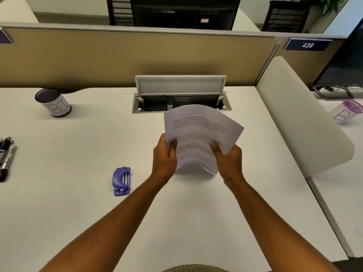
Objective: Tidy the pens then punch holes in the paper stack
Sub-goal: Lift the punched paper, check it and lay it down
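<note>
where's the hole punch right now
In the head view the purple hole punch lies flat on the white desk, left of the left hand and apart from it, between the pens at the left edge and the held paper.

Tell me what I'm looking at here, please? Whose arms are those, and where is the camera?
The camera sits on a person's head and looks down, so you see what that person sees. The two arms are theirs. The left hand and the right hand both hold a stack of printed paper, lifted up off the white desk, with the sheets bending a little. On the desk lies a purple hole punch, which nobody is touching. At the far left edge lie some pens, still out loose. Farther back stands a dark cup with letters on its label. Behind the paper, a small lid in the desk is open.
</note>
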### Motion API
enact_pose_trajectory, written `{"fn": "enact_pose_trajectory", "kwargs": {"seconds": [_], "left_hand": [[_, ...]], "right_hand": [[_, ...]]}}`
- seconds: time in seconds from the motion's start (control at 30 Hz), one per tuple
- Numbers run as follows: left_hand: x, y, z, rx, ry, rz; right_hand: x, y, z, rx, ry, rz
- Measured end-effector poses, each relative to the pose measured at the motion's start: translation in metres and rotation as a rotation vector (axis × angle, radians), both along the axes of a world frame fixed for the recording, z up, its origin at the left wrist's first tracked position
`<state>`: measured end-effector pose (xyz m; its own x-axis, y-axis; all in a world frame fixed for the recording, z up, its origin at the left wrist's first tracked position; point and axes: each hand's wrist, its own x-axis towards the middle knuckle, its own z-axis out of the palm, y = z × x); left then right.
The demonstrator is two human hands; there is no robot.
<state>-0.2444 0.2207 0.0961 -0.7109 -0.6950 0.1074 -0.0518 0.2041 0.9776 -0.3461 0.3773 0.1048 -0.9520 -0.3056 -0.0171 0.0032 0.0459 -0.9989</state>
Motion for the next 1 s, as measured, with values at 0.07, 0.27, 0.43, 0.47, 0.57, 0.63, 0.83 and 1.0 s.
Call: {"fn": "enact_pose_trajectory", "kwargs": {"seconds": [0.07, 0.27, 0.43, 0.47, 0.57, 0.63, 0.83, 1.0], "left_hand": [[0.001, -0.001, -0.009, -0.004, -0.101, -0.008], [0.009, -0.012, -0.018, 0.042, -0.212, 0.120], [0.013, -0.023, -0.021, 0.533, -0.276, 0.231], [0.012, -0.025, -0.021, 0.653, -0.200, 0.182], [0.011, -0.027, -0.018, 0.836, 0.051, 0.018], [0.010, -0.028, -0.015, 0.804, 0.097, 0.015], [0.021, -0.054, -0.002, 0.419, -0.052, 0.122], [0.037, -0.078, 0.000, 0.170, -0.166, 0.126]], "right_hand": [[0.003, -0.001, -0.008, 0.037, -0.029, -0.024], [-0.007, -0.005, -0.003, -0.147, -0.218, -0.103], [-0.010, -0.010, 0.005, -0.387, -0.530, -0.123], [-0.008, -0.010, 0.006, -0.423, -0.585, -0.108], [-0.001, -0.013, 0.006, -0.497, -0.650, -0.056], [0.001, -0.012, 0.004, -0.501, -0.655, -0.028], [-0.026, 0.008, -0.003, -0.581, -0.581, -0.017], [-0.058, 0.035, -0.005, -0.073, -0.326, 0.051]]}}
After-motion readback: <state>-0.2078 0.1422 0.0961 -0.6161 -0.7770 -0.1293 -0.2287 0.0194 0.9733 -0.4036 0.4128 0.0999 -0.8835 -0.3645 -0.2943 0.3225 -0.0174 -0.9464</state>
